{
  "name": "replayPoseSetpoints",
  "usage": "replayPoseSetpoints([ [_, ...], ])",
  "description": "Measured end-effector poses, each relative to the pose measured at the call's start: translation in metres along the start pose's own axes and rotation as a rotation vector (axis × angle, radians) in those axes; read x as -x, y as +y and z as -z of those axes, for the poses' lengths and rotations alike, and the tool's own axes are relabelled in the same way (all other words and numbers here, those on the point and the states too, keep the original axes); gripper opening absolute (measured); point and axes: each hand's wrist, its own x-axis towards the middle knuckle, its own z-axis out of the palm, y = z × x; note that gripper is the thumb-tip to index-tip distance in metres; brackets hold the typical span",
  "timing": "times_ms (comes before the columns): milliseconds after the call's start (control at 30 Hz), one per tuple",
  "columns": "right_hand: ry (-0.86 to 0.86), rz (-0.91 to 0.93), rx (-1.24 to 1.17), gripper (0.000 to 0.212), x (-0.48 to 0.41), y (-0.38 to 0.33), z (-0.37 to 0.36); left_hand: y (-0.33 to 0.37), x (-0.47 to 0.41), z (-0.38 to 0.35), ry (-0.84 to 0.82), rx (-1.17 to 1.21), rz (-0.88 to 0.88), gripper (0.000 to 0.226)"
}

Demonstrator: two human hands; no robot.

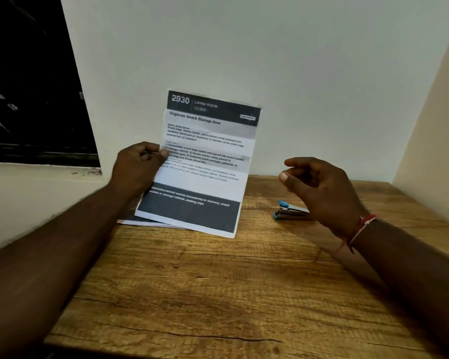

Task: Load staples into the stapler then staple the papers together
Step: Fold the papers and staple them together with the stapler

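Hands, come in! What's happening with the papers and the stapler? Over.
Left hand pinches printed sheet, held up. Right hand empty, over stapler. More papers on table. Nothing blocking.

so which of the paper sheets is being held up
The printed white sheet headed 2930: the left hand pinches its left edge, holding it tilted up. The other white sheets lie flat on the wooden table.

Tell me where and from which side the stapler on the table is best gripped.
Probably best: grip the stapler across its metal body's long sides, coming from above with the right hand, open close by it. It lies flat on the table, blue-tipped end toward the papers, sides free; its rear is hidden behind that hand.
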Motion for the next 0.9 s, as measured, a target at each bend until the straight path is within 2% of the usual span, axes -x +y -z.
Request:
replayPoseSetpoints([
  [300,-0.031,-0.078,-0.264,0.033,0.003,-0.006,-0.006,0.022,0.031,-0.042,-0.171,0.125,-0.008,0.031],
  [400,-0.045,-0.117,-0.345,0.032,0.002,-0.007,-0.003,0.031,0.041,-0.048,-0.253,0.156,0.012,0.023],
  [500,-0.031,-0.164,-0.439,0.034,0.000,-0.007,0.000,0.035,0.044,-0.045,-0.383,0.193,0.039,0.024],
  [767,-0.041,-0.221,-0.476,0.023,0.000,-0.007,0.005,0.038,0.044,-0.039,-0.463,0.203,0.061,0.026],
  [900,-0.024,-0.281,-0.381,0.013,0.003,-0.013,0.009,0.041,0.043,-0.037,-0.518,0.278,0.182,0.036],
])
